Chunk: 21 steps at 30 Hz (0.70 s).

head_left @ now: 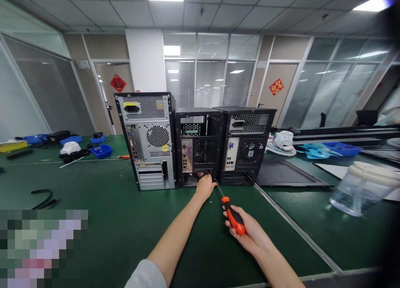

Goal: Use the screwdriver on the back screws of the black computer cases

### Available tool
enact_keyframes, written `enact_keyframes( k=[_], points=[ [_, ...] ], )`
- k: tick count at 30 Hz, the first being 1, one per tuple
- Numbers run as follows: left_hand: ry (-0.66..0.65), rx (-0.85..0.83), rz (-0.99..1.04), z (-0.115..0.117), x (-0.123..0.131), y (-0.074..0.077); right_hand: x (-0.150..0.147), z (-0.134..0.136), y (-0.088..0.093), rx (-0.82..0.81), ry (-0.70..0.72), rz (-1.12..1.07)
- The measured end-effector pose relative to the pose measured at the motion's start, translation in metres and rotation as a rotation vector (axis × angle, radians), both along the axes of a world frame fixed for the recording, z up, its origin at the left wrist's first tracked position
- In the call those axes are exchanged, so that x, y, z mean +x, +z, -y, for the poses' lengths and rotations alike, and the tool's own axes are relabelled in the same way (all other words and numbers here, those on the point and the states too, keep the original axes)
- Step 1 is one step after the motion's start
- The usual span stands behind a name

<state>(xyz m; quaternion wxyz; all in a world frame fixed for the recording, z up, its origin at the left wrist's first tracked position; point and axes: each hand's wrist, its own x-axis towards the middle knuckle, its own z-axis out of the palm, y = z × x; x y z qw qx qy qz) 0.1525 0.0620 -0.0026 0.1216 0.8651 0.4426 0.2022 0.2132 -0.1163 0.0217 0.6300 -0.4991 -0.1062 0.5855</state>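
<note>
While the left grip [205, 188] is at the black metal middle computer case [201, 150]: fingers reach its lower rear gap, tips hidden; cannot say whether they hold anything.
Right grip [249, 231]: wrapped around an orange-and-black-handled screwdriver [230, 211].
Screwdriver: slim shaft slants up-left, far end beside left grip; contact unclear.
Middle case: upright on dark green bench [121, 225], between a taller silver-and-black tower [154, 134] and another black tower [246, 148].

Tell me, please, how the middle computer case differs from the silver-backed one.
The silver-backed case stands taller than the middle case. The silver-backed case has a power socket near its top, where the middle case has an open gap. Both stand upright on the green table.
</note>
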Motion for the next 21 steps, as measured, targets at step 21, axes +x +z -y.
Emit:
enact_keyframes(
  k=[21],
  points=[
    [0.017,-0.069,0.016,-0.0078,-0.0029,-0.0021,-0.0069,0.0004,0.0066,0.066,0.015,-0.225]
  ],
)
